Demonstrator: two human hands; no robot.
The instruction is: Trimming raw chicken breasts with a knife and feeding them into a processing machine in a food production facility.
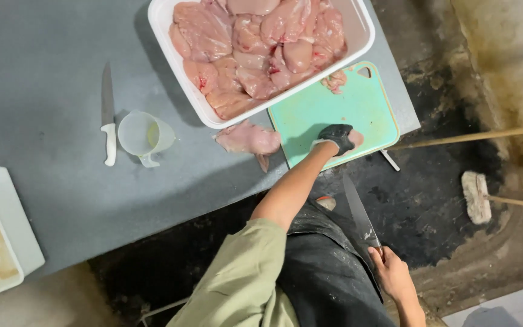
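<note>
My left hand wears a black glove and presses on a pink piece of raw chicken at the near edge of a green cutting board. My right hand is bare and hangs low beside my dark apron. It grips the handle of a long knife whose blade points up toward the board. A larger raw chicken piece lies on the grey table just left of the board. A small scrap sits at the board's far edge.
A white tray piled with raw chicken overlaps the board's far corner. A clear measuring cup and a white-handled knife lie to the left. A white container stands at the table's left edge. A brush and a wooden pole rest on the dirty floor.
</note>
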